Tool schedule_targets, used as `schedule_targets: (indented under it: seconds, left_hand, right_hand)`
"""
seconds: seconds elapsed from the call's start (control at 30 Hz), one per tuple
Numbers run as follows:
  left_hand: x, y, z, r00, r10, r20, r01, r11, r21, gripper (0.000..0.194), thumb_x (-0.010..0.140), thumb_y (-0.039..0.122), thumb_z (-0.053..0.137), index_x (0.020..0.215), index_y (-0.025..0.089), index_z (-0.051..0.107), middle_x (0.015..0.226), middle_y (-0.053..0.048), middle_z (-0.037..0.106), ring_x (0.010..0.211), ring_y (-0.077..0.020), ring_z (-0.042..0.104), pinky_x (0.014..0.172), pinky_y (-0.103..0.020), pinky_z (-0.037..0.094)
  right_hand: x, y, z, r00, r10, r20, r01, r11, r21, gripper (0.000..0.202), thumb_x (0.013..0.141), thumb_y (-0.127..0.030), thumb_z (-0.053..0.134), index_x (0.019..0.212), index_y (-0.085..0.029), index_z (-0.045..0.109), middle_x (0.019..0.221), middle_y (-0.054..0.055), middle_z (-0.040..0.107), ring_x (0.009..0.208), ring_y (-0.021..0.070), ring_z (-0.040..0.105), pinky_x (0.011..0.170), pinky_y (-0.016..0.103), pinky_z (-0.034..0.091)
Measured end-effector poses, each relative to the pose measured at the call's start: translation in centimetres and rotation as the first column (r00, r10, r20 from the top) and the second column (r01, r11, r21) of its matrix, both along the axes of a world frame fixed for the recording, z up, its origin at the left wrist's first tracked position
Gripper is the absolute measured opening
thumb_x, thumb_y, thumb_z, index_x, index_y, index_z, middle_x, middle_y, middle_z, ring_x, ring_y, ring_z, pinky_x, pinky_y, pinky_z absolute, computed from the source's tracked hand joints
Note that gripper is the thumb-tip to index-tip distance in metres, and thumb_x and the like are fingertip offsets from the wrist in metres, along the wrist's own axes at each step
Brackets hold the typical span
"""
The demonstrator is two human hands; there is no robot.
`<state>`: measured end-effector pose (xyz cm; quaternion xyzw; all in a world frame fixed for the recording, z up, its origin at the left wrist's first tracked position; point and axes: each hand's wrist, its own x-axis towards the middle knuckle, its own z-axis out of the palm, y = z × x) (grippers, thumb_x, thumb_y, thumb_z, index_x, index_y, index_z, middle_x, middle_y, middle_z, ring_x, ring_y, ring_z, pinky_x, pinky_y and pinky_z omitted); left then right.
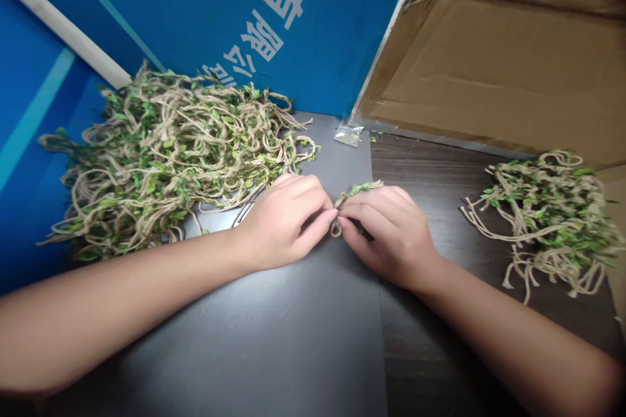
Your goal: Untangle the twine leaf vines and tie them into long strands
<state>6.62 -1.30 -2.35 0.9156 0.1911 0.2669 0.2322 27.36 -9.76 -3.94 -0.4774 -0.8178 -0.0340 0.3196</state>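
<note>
My left hand (296, 215) and my right hand (388, 228) meet over the grey sheet, their fingertips pinched together on a short piece of twine with green leaves (359, 189). A small loop of the twine hangs below the fingertips. Much of the piece is covered by my right fingers. Close behind my left hand rises a large tangled heap of leafy twine (180, 150). To the right of my right hand lies a smaller pile of leafy twine (557, 221), with loose cord ends pointing toward me.
A grey sheet (274, 332) covers part of the dark wood-grain table (430, 352). A blue panel with white characters (332, 32) stands behind, and a cardboard sheet (499, 71) leans at the right. A small clear plastic packet (348, 135) lies near their corner.
</note>
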Motion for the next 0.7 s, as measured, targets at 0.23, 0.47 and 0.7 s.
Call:
schedule_targets:
  seconds: [0.23, 0.47, 0.7]
  left_hand:
    - [0.0, -0.05, 0.1, 1.0, -0.015, 0.006, 0.015, 0.999, -0.037, 0.012, 0.097, 0.024, 0.059, 0.088, 0.016, 0.063, 0.083, -0.004, 0.063, 0.079, -0.0176, 0.056, 0.079, -0.035, 0.041]
    - [0.06, 0.04, -0.03, 0.999, 0.011, 0.046, -0.006, 0.996, -0.089, 0.007, 0.095, 0.019, 0.059, 0.089, 0.015, 0.062, 0.084, -0.002, 0.06, 0.078, -0.0154, 0.054, 0.077, -0.033, 0.041]
    - [-0.02, 0.12, -0.11, 0.999, 0.017, 0.041, -0.012, 0.99, -0.141, 0.007, 0.096, 0.018, 0.06, 0.09, 0.016, 0.06, 0.085, -0.001, 0.058, 0.08, -0.0144, 0.053, 0.077, -0.031, 0.041]
  right_hand:
    - [0.04, -0.2, 0.2, 0.996, 0.043, -0.083, -0.043, 0.999, -0.004, 0.014, 0.094, -0.015, 0.066, 0.104, -0.022, 0.06, 0.098, 0.004, 0.075, 0.088, 0.0203, 0.066, 0.08, 0.037, 0.049]
    - [0.17, 0.36, -0.16, 0.983, 0.076, -0.166, -0.087, 0.995, -0.058, 0.008, 0.1, -0.014, 0.059, 0.101, -0.021, 0.057, 0.095, 0.005, 0.072, 0.088, 0.0193, 0.065, 0.081, 0.035, 0.05]
    - [0.19, 0.68, -0.36, 0.959, 0.069, -0.275, -0.098, 0.991, -0.093, 0.006, 0.103, -0.019, 0.058, 0.098, -0.022, 0.056, 0.093, 0.003, 0.068, 0.087, 0.017, 0.062, 0.081, 0.033, 0.048]
